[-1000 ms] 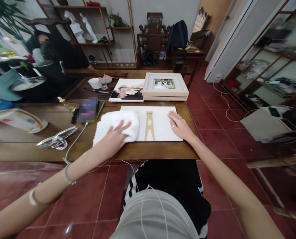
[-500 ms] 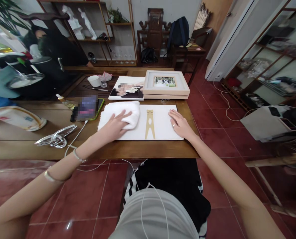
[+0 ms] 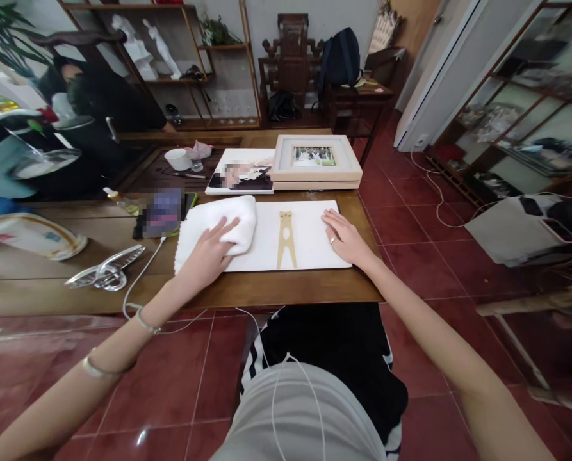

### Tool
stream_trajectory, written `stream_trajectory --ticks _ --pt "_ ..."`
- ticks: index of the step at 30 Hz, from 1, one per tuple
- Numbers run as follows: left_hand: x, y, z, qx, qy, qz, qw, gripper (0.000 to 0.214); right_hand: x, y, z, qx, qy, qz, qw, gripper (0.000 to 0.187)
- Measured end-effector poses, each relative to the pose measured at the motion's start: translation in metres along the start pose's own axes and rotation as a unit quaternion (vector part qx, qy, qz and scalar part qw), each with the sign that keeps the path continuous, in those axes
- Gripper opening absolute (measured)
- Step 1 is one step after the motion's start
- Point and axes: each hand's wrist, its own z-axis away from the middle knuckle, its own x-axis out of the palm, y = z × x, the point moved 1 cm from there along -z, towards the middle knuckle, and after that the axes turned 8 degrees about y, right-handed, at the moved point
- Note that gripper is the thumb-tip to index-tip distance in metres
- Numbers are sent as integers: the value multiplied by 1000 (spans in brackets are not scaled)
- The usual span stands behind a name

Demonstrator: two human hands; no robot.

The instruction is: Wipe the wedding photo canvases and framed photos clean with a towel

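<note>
A white board (image 3: 309,240) lies flat on the wooden table (image 3: 286,288) in front of me, with a tan wooden stand piece (image 3: 286,238) on its middle. My left hand (image 3: 209,253) presses a folded white cloth (image 3: 228,221) on the board's left part, fingers spread over it. At the board's right edge my right hand (image 3: 346,238) rests flat and open, a ring on one finger.
Behind the board lie a framed photo (image 3: 316,161) and a photo print (image 3: 241,179). A phone (image 3: 163,212) with a white cable, a small bottle (image 3: 120,200), a white cup (image 3: 177,159) and a metal clip (image 3: 104,272) are to the left. A person in black (image 3: 107,96) sits at far left.
My left hand slid the cloth away from me and back a little over the board's left part. The right hand stayed put.
</note>
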Motion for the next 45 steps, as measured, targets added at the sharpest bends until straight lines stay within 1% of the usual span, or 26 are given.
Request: stream_trajectory --ticks 4,6,8,10,12,15,21,25,27,29,31,33,38,40,42,45 --pt "-14 23 37 23 3 -3 1000 29 0 0 0 0 0 16 1000 45" --pt "-21 37 50 41 -5 -3 999 31 0 -1 0 -5 3 16 1000 45" --pt "-28 50 56 57 -17 -1 998 32 0 -1 0 -7 3 18 1000 44" --pt "-31 57 55 65 -30 -1 997 30 1 -1 0 -6 2 22 1000 45" --pt "-32 59 48 68 -41 -6 997 29 1 0 0 -6 3 24 1000 44" --pt "-27 52 30 67 -51 -13 996 28 1 0 0 -9 4 19 1000 44" --pt "-10 29 -24 61 -58 -33 996 29 0 1 -1 -3 2 23 1000 43" --pt "4 23 -59 33 -23 -49 998 29 0 0 -1 1 -2 23 1000 44" --pt "9 23 -70 20 -6 -50 999 33 0 -1 -1 4 -3 25 1000 45" --pt "10 25 -73 15 -5 -42 999 33 -1 -1 0 3 -3 25 1000 44" --pt "8 32 -68 16 -10 -37 999 31 -1 -1 0 -1 -1 21 1000 44" --pt "3 43 -56 25 -13 -33 999 28 -1 -1 0 -1 0 18 1000 43" --pt "-17 80 -7 51 -20 -8 998 25 -2 -3 0 3 -4 22 1000 45" --pt "-25 90 11 59 -28 6 998 25 -2 -4 0 1 -8 27 1000 45" --pt "-30 94 22 68 -39 17 997 26 -2 -4 -1 2 -10 31 999 46" --pt "-34 91 26 88 -53 24 994 27 -2 -4 -1 3 -9 27 1000 46"
